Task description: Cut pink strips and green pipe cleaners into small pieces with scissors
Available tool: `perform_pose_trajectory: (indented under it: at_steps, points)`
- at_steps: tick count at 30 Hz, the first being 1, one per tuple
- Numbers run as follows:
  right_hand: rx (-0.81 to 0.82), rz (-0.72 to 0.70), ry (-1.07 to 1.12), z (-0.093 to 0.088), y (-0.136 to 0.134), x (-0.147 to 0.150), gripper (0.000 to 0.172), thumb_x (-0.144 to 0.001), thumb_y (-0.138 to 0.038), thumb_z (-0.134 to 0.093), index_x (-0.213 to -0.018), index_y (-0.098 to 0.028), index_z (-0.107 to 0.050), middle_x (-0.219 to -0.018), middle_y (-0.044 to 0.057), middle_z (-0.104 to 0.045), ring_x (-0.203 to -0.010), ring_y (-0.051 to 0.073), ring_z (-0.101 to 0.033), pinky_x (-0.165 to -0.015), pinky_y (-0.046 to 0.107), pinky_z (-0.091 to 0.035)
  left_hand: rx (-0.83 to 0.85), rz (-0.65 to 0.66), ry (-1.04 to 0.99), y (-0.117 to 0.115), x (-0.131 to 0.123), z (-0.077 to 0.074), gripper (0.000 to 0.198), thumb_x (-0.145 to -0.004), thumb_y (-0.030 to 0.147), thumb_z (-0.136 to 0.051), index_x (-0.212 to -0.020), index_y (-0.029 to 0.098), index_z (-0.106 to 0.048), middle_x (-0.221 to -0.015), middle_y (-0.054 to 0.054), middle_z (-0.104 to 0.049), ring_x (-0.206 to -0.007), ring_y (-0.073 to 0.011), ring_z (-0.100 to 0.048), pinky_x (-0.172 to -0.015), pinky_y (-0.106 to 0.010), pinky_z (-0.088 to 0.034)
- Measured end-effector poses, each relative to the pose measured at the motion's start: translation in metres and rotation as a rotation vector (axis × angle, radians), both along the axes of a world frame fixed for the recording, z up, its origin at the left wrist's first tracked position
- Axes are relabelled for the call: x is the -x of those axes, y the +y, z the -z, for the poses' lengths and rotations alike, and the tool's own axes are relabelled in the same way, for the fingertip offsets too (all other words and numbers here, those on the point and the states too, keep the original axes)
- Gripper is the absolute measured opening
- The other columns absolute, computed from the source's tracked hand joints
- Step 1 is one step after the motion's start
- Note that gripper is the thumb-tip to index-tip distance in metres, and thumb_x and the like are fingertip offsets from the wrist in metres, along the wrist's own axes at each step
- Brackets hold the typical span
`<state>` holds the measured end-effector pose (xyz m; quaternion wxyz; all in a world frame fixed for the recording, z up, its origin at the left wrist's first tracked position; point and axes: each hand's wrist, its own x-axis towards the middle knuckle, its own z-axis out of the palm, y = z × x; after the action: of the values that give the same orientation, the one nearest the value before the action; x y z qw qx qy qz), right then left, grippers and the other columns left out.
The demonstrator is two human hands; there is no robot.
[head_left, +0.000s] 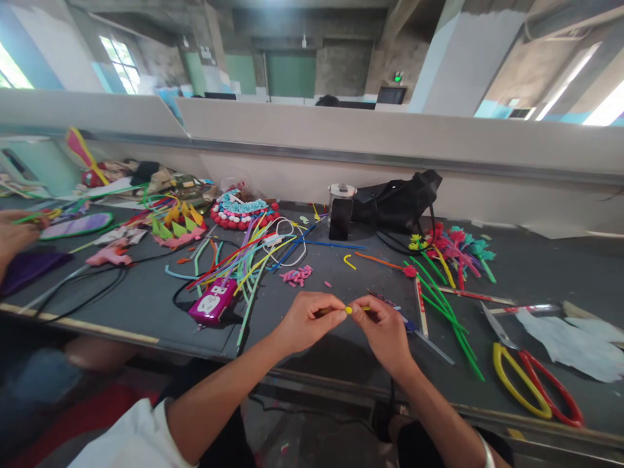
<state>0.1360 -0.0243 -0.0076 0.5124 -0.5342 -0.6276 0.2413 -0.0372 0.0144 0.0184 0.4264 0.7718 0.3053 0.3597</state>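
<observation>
1. Left hand point(308, 320) and right hand point(385, 328) close together, lower centre, both clamped on the yellow piece point(348, 311) between them.
2. Pink bits point(296, 276) on surface point(536, 266), centre, above left hand.
3. Scissors point(515, 349) lower right; green stems point(449, 313) right of centre.
</observation>
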Motion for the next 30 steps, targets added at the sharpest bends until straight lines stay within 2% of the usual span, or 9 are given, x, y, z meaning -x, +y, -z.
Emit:
perform_pose_trajectory:
  at_steps: [6, 10, 13, 17, 21, 24, 30]
  points:
    - [0.05, 0.051, 0.015, 0.007, 0.0, -0.001, 0.027, -0.088, -0.039, -0.056, -0.072, -0.019, -0.065, -0.064, -0.001, -0.062, -0.058, 0.013, -0.055, -0.053, 0.022, -0.042, 0.124, -0.021, 0.091, 0.01, 0.001, 0.002, 0.027, -0.085, 0.038, -0.057, -0.082, 0.013, -0.069, -0.06, 0.001, -0.059, -0.053, -0.0086, -0.047, -0.05, -0.019, -0.032]
    - [0.05, 0.08, -0.015, 0.007, -0.001, -0.001, 0.027, -0.087, -0.04, -0.056, -0.074, -0.019, -0.066, -0.064, -0.001, -0.063, -0.058, 0.014, -0.057, -0.052, 0.022, -0.042, 0.185, 0.038, 0.107, 0.011, 0.003, 0.0, 0.019, -0.081, 0.031, -0.06, -0.08, 0.014, -0.068, -0.064, -0.001, -0.064, -0.057, -0.01, -0.052, -0.053, -0.019, -0.037]
    - [0.036, 0.102, -0.034, 0.005, -0.001, -0.002, 0.027, -0.087, -0.04, -0.056, -0.073, -0.019, -0.066, -0.063, -0.001, -0.064, -0.058, 0.014, -0.058, -0.052, 0.023, -0.043, 0.24, 0.056, 0.097, 0.008, 0.003, -0.002, 0.014, -0.078, 0.025, -0.06, -0.078, 0.013, -0.066, -0.064, 0.0, -0.064, -0.056, -0.0096, -0.052, -0.053, -0.019, -0.037]
    - [0.026, 0.092, -0.023, 0.006, -0.001, 0.0, 0.027, -0.088, -0.039, -0.055, -0.073, -0.019, -0.065, -0.064, 0.0, -0.064, -0.058, 0.014, -0.058, -0.053, 0.023, -0.044, 0.24, 0.007, 0.071, 0.005, 0.0, -0.001, 0.017, -0.079, 0.028, -0.058, -0.074, 0.013, -0.064, -0.059, 0.001, -0.06, -0.052, -0.008, -0.048, -0.049, -0.018, -0.033]
    - [0.018, 0.063, -0.021, 0.009, -0.003, 0.006, 0.022, -0.089, -0.033, -0.054, -0.076, -0.019, -0.065, -0.067, 0.0, -0.065, -0.059, 0.014, -0.058, -0.055, 0.023, -0.045, 0.125, -0.117, 0.058, 0.004, -0.004, 0.005, 0.019, -0.081, 0.028, -0.055, -0.072, 0.013, -0.063, -0.055, 0.003, -0.054, -0.051, -0.0075, -0.044, -0.048, -0.018, -0.031]
    - [-0.021, 0.012, -0.091, 0.01, -0.007, 0.011, 0.017, -0.09, -0.027, -0.053, -0.082, -0.02, -0.066, -0.073, 0.001, -0.065, -0.066, 0.015, -0.059, -0.062, 0.025, -0.046, -0.043, -0.19, 0.115, 0.007, -0.004, 0.011, 0.016, -0.082, 0.023, -0.053, -0.071, 0.014, -0.062, -0.058, 0.003, -0.055, -0.052, -0.0077, -0.045, -0.049, -0.019, -0.03]
    - [-0.094, -0.019, -0.259, 0.015, -0.009, 0.011, 0.013, -0.089, -0.018, -0.051, -0.087, -0.021, -0.064, -0.078, 0.002, -0.063, -0.073, 0.016, -0.058, -0.068, 0.027, -0.045, -0.479, -0.161, 0.379, 0.01, -0.002, 0.023, 0.015, -0.084, 0.014, -0.046, -0.084, 0.015, -0.061, -0.077, -0.004, -0.066, -0.07, -0.0144, -0.061, -0.061, -0.023, -0.039]
